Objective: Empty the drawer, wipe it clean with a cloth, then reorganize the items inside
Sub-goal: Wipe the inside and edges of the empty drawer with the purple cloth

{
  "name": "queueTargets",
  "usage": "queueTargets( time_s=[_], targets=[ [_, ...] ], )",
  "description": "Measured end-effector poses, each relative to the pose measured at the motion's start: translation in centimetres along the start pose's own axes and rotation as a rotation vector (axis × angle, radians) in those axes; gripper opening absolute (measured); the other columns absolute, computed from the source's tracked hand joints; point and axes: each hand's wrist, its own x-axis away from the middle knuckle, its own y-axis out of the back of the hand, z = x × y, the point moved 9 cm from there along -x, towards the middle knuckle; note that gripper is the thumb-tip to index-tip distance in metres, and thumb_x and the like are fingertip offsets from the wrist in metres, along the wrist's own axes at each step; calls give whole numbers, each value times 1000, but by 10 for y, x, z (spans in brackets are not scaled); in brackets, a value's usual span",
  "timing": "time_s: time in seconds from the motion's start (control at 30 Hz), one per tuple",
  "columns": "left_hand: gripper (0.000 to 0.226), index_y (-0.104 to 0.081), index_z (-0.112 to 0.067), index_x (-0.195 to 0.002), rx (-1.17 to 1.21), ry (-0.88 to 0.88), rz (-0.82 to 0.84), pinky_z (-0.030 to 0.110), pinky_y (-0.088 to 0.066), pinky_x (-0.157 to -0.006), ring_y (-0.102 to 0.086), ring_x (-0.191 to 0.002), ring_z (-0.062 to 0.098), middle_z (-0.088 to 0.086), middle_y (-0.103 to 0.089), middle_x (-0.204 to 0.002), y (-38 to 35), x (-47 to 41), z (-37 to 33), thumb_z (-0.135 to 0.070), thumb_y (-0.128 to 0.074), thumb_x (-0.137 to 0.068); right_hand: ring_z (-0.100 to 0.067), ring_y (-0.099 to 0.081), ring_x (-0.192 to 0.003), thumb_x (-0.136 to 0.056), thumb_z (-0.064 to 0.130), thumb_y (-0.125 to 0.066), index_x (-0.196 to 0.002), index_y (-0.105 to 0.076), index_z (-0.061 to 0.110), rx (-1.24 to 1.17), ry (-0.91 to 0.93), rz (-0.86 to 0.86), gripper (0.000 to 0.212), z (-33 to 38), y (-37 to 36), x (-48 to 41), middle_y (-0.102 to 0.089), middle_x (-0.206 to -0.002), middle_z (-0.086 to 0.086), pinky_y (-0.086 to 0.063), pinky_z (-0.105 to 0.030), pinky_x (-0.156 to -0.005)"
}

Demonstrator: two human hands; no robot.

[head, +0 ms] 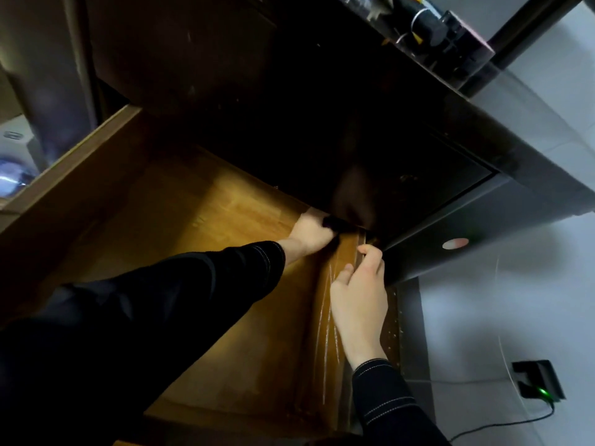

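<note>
The wooden drawer (206,220) stands pulled out below a dark cabinet top, and its lit floor shows no items. My left hand (310,231) reaches to the drawer's far right corner, under the cabinet edge, and grips a small dark thing (333,223) that may be a cloth. The fingertips of that hand are hidden. My right hand (360,294) rests on the drawer's right side wall (331,317), with thumb and forefinger curled over the wall's top edge. Both arms wear black sleeves.
The dark cabinet top (354,107) overhangs the drawer's back half. Several dark items (434,24) stand on it at the upper right. A black charger (541,378) with a green light and a cable lies on the pale floor at the right.
</note>
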Motion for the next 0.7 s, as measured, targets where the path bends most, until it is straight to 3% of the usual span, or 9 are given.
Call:
queueTargets(
  time_s=[0.1, 0.2, 0.27, 0.33, 0.4, 0.43, 0.5, 0.53, 0.7],
  targets=[
    [9, -65, -13, -87, -174, -16, 33, 35, -53, -84, -67, -98, 33, 17, -72, -99, 5, 3, 11, -5, -61, -89, -16, -61, -79, -103, 15, -48, -134, -38, 19, -1, -4, 4, 33, 0, 1, 0, -50, -128, -5, -57, -33, -64],
    [15, -67, -7, -103, -177, 77, 17, 32, -53, -89, -64, -109, 32, 16, -69, -114, 12, -3, 7, -7, -61, -90, -16, -61, -80, -103, 16, -47, -135, -38, 19, 0, -9, 7, 33, -1, 1, 1, -50, -130, -6, -57, -31, -64],
    [14, -66, -5, -103, -152, 110, -4, 29, -52, -81, -64, -107, 31, 15, -69, -109, 16, -9, -4, -4, -60, -91, -15, -59, -78, -103, 16, -47, -134, -38, 19, 5, -6, 1, 33, -2, 1, 1, -51, -128, -6, -56, -30, -63],
    [12, -62, -10, -83, -106, 92, -21, 19, -49, -64, -62, -91, 26, 6, -66, -87, 16, -13, -10, 0, -62, -89, -14, -59, -78, -103, 16, -48, -134, -38, 19, 6, -12, -5, 33, -2, 0, 0, -50, -127, -5, -56, -30, -63],
    [14, -62, -7, -78, -150, 35, -27, 10, -44, -54, -58, -81, 22, 7, -65, -83, 13, -8, -10, 3, -62, -88, -15, -59, -79, -103, 16, -48, -135, -38, 20, 6, -16, -6, 34, -3, -1, -1, -50, -127, -4, -56, -31, -63],
    [8, -67, -2, -88, -179, -7, -19, 11, -48, -61, -59, -83, 23, 13, -69, -93, 11, -4, -9, 3, -61, -89, -15, -59, -78, -103, 16, -48, -135, -38, 20, 8, -14, -7, 34, -4, -1, 0, -50, -127, -4, -56, -31, -63],
    [17, -70, -1, -105, -293, -65, 55, 27, -52, -83, -64, -97, 28, 16, -70, -108, 4, 0, 2, -1, -59, -92, -15, -59, -77, -103, 16, -48, -134, -37, 21, 12, -10, -8, 33, -5, -1, 0, -50, -127, -4, -56, -31, -61],
    [19, -70, -2, -105, -366, -92, 105, 31, -51, -85, -64, -101, 31, 16, -70, -108, -1, 2, 6, 0, -58, -90, -15, -59, -77, -103, 17, -47, -134, -37, 21, 13, -11, -7, 33, -5, -1, 0, -50, -128, -4, -55, -31, -60],
    [27, -70, -9, -103, -558, -189, 188, 23, -38, -74, -63, -101, 30, 10, -69, -103, 4, 9, -1, 0, -58, -80, -13, -58, -77, -103, 18, -47, -132, -36, 23, 4, -15, -7, 32, -6, -4, -1, -51, -128, -3, -49, -23, -57]
  ],
)
